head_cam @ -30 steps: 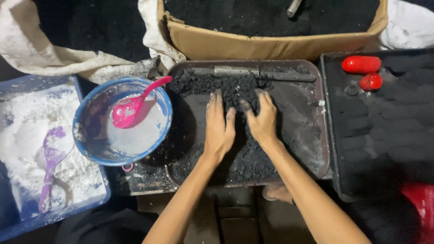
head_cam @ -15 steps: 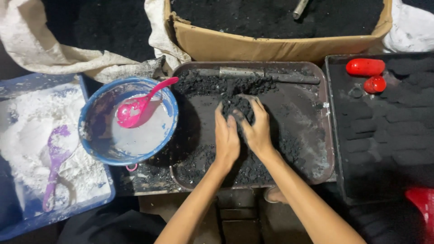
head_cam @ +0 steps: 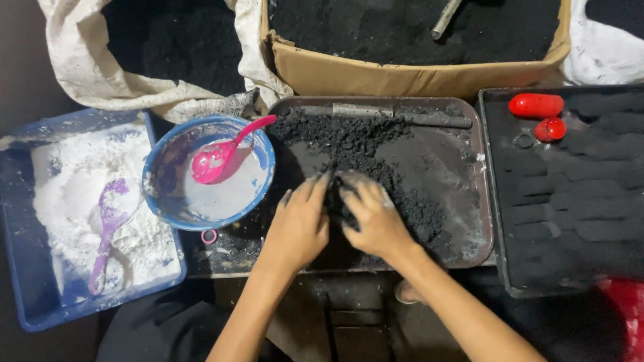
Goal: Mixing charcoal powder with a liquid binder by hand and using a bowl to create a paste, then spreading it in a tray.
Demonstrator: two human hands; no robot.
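Note:
My left hand (head_cam: pixel 300 224) and my right hand (head_cam: pixel 376 218) are cupped close together on a dark metal tray (head_cam: pixel 479 201), pressing a clump of black powder (head_cam: pixel 335 194) between their fingertips. More loose black powder (head_cam: pixel 349 137) lies heaped at the tray's far side. Both hands are smeared with the dark dust. A metal rod (head_cam: pixel 386 114) lies along the tray's far rim.
A blue bowl (head_cam: pixel 168 201) with grey liquid and a pink spoon (head_cam: pixel 225 154) stands left of the tray. Further left, a blue tub (head_cam: pixel 27 281) holds white powder and a purple scoop (head_cam: pixel 107 231). A cardboard box (head_cam: pixel 402 77) of black powder sits behind. A black tray (head_cam: pixel 496 268) with shaped dark lumps and two red pieces (head_cam: pixel 540 114) is at the right.
My hands have drawn back toward me from the far part of the tray and closed together, gathering black powder into a clump between them.

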